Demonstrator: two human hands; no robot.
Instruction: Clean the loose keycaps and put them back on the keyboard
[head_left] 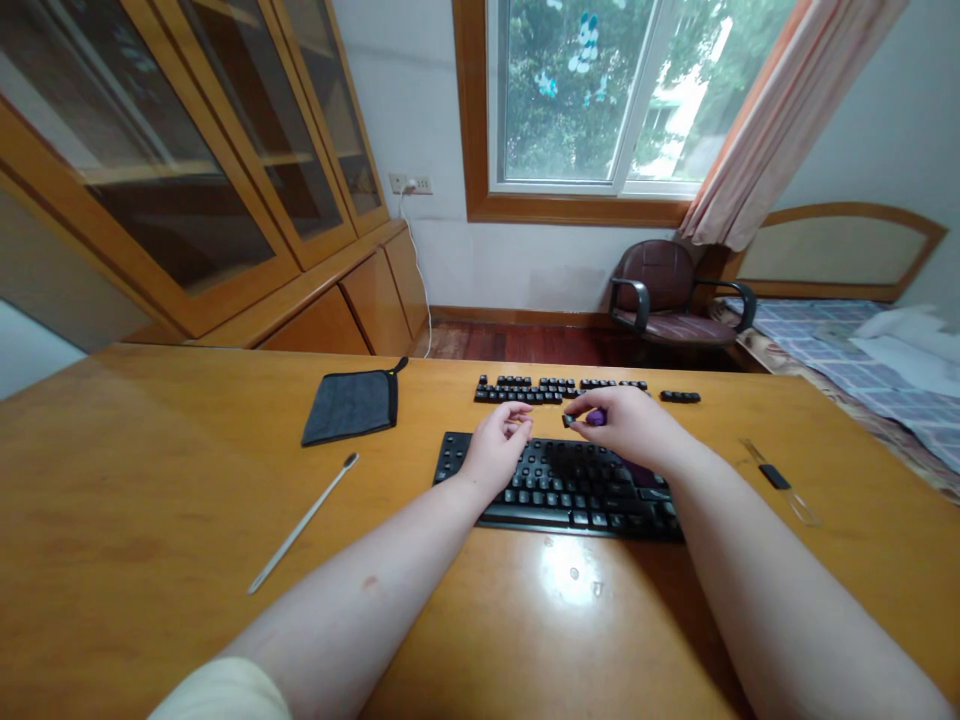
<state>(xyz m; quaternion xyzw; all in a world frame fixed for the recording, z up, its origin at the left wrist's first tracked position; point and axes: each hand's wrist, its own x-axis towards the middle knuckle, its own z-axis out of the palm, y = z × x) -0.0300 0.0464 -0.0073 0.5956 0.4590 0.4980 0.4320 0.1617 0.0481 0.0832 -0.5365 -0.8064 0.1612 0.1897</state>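
A black keyboard (555,497) lies on the desk, with several keycaps gone from its upper rows. Over its upper left part is my left hand (495,450), fingers loosely bent and apart, nothing visible in them. My right hand (634,425) pinches a small black keycap (568,421) between thumb and fingertips, above the keyboard's far edge. A rounded purple object (596,417) also shows within the right hand; its full shape is hidden. Behind the keyboard, loose black keycaps (517,396) stand in rows, partly covered by the right hand.
At the left lie a dark grey cloth pouch (351,405) and a thin white stick with a dark tip (304,522). A wire keycap puller (776,477) rests at the right. Several more keycaps (680,397) sit near the desk's far edge. Beyond stands a chair (656,285).
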